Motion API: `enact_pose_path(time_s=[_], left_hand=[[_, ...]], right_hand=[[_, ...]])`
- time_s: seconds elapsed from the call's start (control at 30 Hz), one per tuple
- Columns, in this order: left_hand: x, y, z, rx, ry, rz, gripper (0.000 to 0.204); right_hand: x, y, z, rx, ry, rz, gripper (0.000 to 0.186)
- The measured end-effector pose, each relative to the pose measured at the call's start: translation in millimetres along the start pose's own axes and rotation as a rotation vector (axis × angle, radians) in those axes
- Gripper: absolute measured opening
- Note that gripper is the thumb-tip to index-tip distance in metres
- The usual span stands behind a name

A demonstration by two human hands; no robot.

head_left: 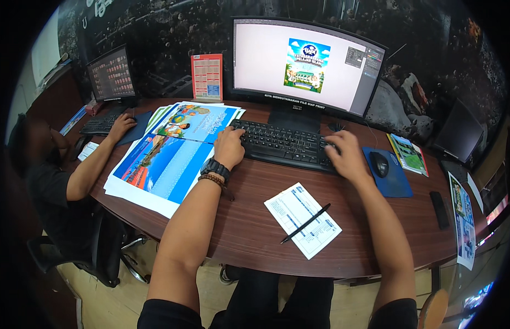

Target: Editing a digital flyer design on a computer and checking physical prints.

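My left hand [228, 147] rests on the left end of the black keyboard [282, 141], fingers slightly curved and apart, with a watch and bead bracelet on that wrist. My right hand [347, 154] is at the keyboard's right end, fingers loosely bent and open, holding nothing. Behind the keyboard stands a monitor [260, 55] showing a colourful poster design. Left of my left hand lies a stack of printed blue sheets [162, 172]. Right of my right hand, a black mouse [380, 163] sits on a blue pad [396, 187]. A paper form [288, 208] with a pen [305, 223] across it lies between my forearms.
At the left, a co-worker [57, 172] sits on an office chair, a hand near another keyboard [93, 125] and monitor [109, 74]. A red-bordered calendar [207, 74] stands at the back. Magazines [409, 152], a dark phone-like object [439, 210] and a second screen [459, 131] are at the right.
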State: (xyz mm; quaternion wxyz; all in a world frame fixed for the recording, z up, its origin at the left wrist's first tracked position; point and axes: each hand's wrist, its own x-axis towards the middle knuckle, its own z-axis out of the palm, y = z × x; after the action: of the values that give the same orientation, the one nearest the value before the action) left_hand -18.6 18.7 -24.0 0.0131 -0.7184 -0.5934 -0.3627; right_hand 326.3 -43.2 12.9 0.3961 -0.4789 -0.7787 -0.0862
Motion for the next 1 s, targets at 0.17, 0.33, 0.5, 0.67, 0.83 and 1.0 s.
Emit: enact_pose_path(time_s=[0.17,0.33,0.5,0.67,0.83,1.0], left_hand=[[-3.2,16.5,-4.0,0.04,-0.014,0.001,0.037],[-2.9,20.6,-7.5,0.059,-0.084,-0.037,0.034],[-1.9,21.2,-12.5,0.052,-0.137,-0.075,0.033],[-1.8,17.0,-5.8,0.02,-0.069,-0.093,0.033],[-1.9,21.8,-5.8,0.033,-0.101,-0.081,0.041],[-2.0,16.8,-0.4,0.051,-0.092,-0.058,0.05]], right_hand=[[33.6,-33.2,68.6,-0.044,-0.165,-0.022,0.032],[44.6,-52.3,86.8,-0.08,-0.275,0.049,0.032],[36.9,-32.8,67.2,-0.126,-0.208,-0.017,0.029],[1.4,37.2,-4.2,-0.22,0.024,0.053,0.021],[-50.6,82.2,-61.9,-0.355,0.115,0.28,0.025],[-67.9,95.1,-65.8,-0.228,0.12,0.465,0.034]])
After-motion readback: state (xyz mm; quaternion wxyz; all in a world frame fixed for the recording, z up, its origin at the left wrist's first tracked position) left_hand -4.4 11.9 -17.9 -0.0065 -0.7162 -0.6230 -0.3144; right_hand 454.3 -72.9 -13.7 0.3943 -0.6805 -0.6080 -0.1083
